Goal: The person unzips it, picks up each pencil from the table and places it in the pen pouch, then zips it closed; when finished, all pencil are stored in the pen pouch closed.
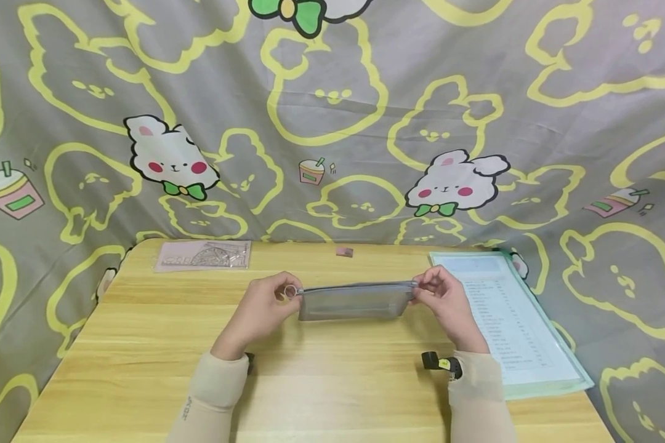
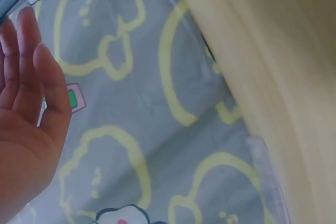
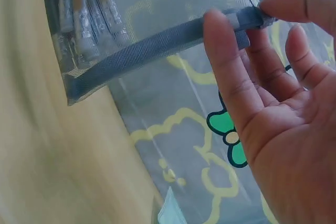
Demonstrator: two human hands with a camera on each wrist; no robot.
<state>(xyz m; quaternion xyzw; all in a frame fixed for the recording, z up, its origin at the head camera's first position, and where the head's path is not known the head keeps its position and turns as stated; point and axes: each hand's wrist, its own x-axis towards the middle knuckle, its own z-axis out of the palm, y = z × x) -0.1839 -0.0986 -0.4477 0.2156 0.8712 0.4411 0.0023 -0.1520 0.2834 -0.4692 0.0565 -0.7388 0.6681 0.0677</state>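
Note:
A grey mesh zipper pouch [image 1: 354,303] hangs between my two hands over the table. My left hand [image 1: 259,309] pinches its left top corner, beside a round ring pull [image 1: 290,291]. At the right top corner, my right hand [image 1: 444,303] pinches the zipper end between thumb and fingertips. Through the mesh in the right wrist view, several pencils [image 3: 81,17] with pale ends lie inside the pouch. Only a bit of the pouch shows in the left wrist view, near the fingertips of the left hand [image 2: 34,114].
A light wooden table [image 1: 321,381] lies below. At its back left is a clear packet with a pinkish sheet [image 1: 199,255]. A small dark pink piece [image 1: 344,252] lies at the back edge. On the right rests a pale green folder with a printed sheet [image 1: 515,320]. A patterned curtain [image 1: 332,154] surrounds the table.

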